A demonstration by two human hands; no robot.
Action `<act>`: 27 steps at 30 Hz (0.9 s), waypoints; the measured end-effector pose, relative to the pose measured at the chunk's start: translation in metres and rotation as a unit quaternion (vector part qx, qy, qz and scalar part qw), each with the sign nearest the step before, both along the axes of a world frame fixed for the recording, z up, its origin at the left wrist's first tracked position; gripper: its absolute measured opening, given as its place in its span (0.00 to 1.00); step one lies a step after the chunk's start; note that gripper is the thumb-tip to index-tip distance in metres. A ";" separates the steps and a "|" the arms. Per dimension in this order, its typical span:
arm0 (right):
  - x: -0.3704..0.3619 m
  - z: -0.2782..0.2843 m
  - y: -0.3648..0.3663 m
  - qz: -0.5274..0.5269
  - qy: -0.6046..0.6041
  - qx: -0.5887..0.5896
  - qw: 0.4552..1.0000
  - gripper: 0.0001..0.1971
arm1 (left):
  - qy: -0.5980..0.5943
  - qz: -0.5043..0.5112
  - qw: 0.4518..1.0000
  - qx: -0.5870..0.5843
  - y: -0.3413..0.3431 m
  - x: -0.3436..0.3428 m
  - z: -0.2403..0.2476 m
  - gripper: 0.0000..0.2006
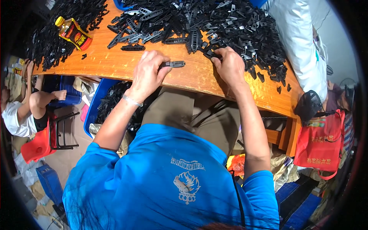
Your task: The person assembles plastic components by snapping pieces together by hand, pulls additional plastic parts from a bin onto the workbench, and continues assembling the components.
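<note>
Near upper centre, left hand has fingers clamped on dark part; right hand at black-parts pile, finger closure indeterminable.

Wd. counter, finish scuffed, is running under L hand & R hand; its leg is standing below & R of R hand. Pale wall is rising far R of R hand, behind wht. sack. Red chair w/ blk. legs is standing on beige floor, well L of & below L hand. Bright light is falling on counter, casting shadow nr. R hand.
</note>
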State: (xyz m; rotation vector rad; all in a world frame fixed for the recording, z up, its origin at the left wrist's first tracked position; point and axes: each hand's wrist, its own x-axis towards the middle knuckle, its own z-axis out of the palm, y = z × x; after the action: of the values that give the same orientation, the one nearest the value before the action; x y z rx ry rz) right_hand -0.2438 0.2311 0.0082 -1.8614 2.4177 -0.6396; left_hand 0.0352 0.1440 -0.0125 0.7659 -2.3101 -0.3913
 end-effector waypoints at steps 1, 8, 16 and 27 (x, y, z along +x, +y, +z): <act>-0.003 0.000 -0.001 0.006 -0.004 -0.006 1.000 0.13 | -0.001 -0.001 1.000 0.001 -0.002 0.001 -0.002 0.13; -0.012 0.007 0.004 -0.011 -0.074 -0.037 0.997 0.12 | 0.011 0.008 1.000 0.014 -0.001 0.005 0.000 0.11; 0.050 0.002 0.010 0.148 -0.050 0.003 0.988 0.10 | 0.015 0.013 1.000 0.024 0.000 0.008 -0.002 0.10; 0.058 -0.011 0.005 0.177 -0.097 -0.080 0.976 0.09 | 0.019 0.011 1.000 0.009 -0.006 0.010 -0.006 0.10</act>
State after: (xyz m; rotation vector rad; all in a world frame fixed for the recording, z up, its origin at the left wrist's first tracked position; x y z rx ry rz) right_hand -0.1854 0.2364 -0.0024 -2.1027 1.9019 -0.9525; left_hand 0.0450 0.1382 -0.0183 0.7859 -2.2640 -0.4127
